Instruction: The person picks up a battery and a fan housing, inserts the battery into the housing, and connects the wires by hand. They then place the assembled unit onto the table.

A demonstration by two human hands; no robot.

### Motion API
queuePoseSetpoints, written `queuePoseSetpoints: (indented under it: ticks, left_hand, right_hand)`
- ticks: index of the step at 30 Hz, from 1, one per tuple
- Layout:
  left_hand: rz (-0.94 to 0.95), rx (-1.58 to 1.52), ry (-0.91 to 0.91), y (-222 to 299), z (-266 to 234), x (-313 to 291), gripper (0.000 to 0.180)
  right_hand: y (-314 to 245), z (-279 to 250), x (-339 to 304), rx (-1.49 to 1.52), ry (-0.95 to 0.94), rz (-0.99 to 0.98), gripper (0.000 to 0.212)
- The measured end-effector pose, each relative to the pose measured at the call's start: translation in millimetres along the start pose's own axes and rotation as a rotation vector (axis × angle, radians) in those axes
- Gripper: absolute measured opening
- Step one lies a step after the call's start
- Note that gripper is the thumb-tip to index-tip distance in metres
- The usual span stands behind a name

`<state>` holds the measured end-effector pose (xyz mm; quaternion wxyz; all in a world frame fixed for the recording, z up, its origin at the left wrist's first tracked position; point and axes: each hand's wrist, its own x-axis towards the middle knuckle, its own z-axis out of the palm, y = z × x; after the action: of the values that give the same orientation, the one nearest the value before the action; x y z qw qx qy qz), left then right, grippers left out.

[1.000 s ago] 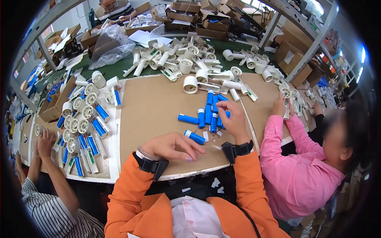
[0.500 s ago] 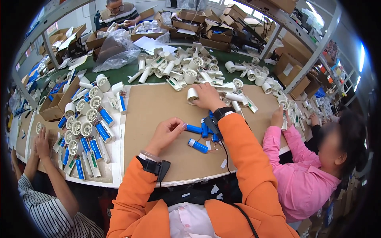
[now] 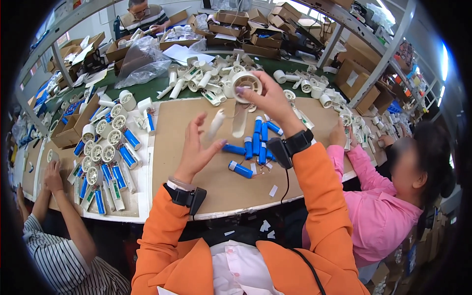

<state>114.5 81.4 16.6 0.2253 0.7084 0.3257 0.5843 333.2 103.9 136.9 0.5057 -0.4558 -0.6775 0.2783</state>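
Note:
A white round plastic housing [image 3: 247, 87] with a spoked inside is gripped in my right hand [image 3: 269, 101], raised over the far part of the brown board [image 3: 196, 187]. Below it hangs a long white half-shell [image 3: 239, 122], and a second white piece [image 3: 215, 124], blurred by motion, dangles to its left. My left hand [image 3: 191, 150] is open, thumb and fingers apart, beside that blurred piece and not visibly touching it. Several blue cylindrical battery packs [image 3: 257, 140] with thin wires lie between and below my hands; one pack [image 3: 240, 169] sits nearest me.
A heap of white plastic parts [image 3: 201, 76] covers the green bench beyond the board. On the left stand several white housings with blue packs [image 3: 118, 177] and a cardboard box [image 3: 73, 129]. Co-workers flank me, one in a pink sleeve [image 3: 378, 187], another with bare hands [image 3: 53, 177].
My right hand has lifted the housing off the board, turning its spoked inside into view with parts dangling. My left hand has opened and risen towards them. More blue packs are visible.

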Motion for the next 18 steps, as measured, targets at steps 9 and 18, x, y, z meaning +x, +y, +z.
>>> queuePoseSetpoints:
  ticks: [9, 18]
  left_hand:
    - [-0.508, -0.282, -0.642, 17.3, -58.1, -24.3, 0.063]
    - [-0.599, -0.13, -0.856, -2.7, -66.5, -39.1, 0.039]
  right_hand:
    - [35.6, 72.5, -65.7, 0.06, -0.289, 0.437, 0.048]
    - [86.3, 95.0, -79.7, -0.217, -0.456, 0.205, 0.049]
